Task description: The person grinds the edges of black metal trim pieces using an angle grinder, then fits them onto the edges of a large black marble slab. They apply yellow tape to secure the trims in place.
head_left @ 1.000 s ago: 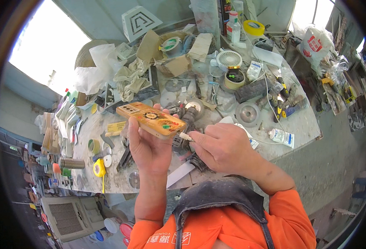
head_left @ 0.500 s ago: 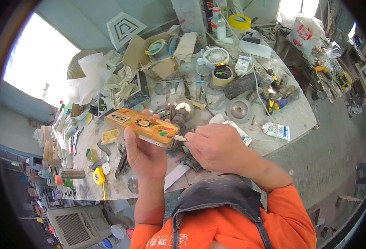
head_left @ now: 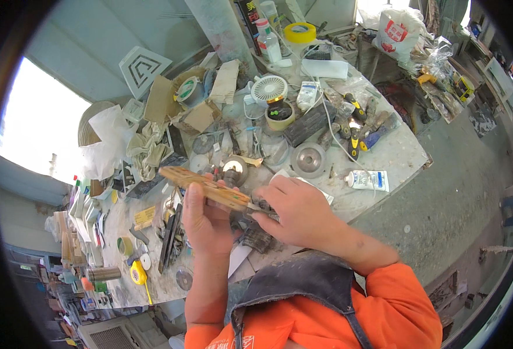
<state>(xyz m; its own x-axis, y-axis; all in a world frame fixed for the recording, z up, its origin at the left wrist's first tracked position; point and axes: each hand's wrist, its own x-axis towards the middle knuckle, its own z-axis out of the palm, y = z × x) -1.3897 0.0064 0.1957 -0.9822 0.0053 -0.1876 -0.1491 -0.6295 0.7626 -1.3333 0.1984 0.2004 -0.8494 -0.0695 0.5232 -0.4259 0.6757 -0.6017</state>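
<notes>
Presently, viewed remotely by me: one slim, orange-brown patterned phone (head_left: pixel 224 196), tilted nearly edge-on above the cluttered grey worktop (head_left: pixel 403 158), clasped by the fingers of the left hand (head_left: pixel 210 228). Right hand (head_left: pixel 300 210): fingers curled at the phone's right end; their closure I cannot tell. Step, I judge: work at that end, calling next for a steady left hold. Edges: dark ribbed tool (head_left: pixel 256 237) close below; freer room rightward, past one white-and-blue tube (head_left: pixel 367 180).

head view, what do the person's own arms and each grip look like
The left grip and right grip are ungloved, and no watch or bracelet shows on either wrist. The forearms are uncovered up to short, plain bright orange sleeves, which end around the elbows.
</notes>
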